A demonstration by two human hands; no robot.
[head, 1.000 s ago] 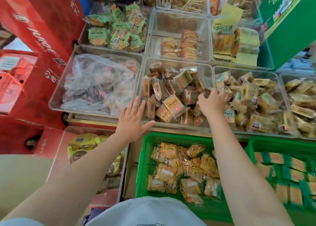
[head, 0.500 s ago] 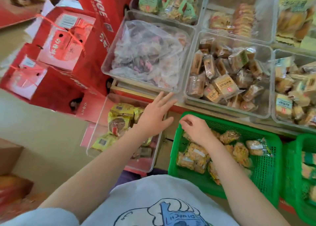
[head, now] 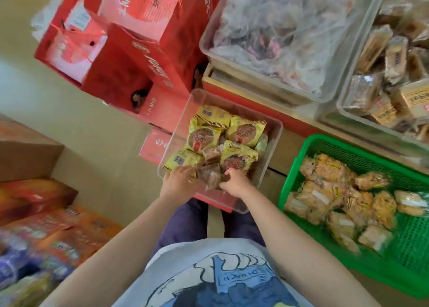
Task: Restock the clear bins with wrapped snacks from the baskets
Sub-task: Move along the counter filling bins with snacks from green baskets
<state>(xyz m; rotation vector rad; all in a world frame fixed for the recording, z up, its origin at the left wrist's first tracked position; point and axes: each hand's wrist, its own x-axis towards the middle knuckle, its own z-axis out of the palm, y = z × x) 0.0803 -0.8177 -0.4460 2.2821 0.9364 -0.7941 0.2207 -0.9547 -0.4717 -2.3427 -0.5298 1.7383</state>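
Note:
A low clear bin point(head: 271, 148) stands on the floor in front of my knees and holds several yellow wrapped snacks point(head: 246, 132) and some brown clear-wrapped ones point(head: 212, 155). Both my hands are inside its near end. My left hand point(head: 178, 179) curls its fingers over a yellow pack at the near left corner. My right hand point(head: 234, 182) has its fingers curled on a brown clear-wrapped snack. To the right, a green basket point(head: 301, 148) holds several orange-yellow wrapped snacks point(head: 329, 169).
Higher clear bins sit on a shelf at the upper right: one with a crumpled plastic bag point(head: 278, 28), one with brown wrapped bars point(head: 394, 58). Red gift boxes point(head: 130, 51) are stacked to the left. Cardboard and orange boxes point(head: 34, 197) lie at the lower left.
The view has swung down and left. Both hands left the shelf bin and the green basket and moved down into the low clear bin, where they now curl on snacks.

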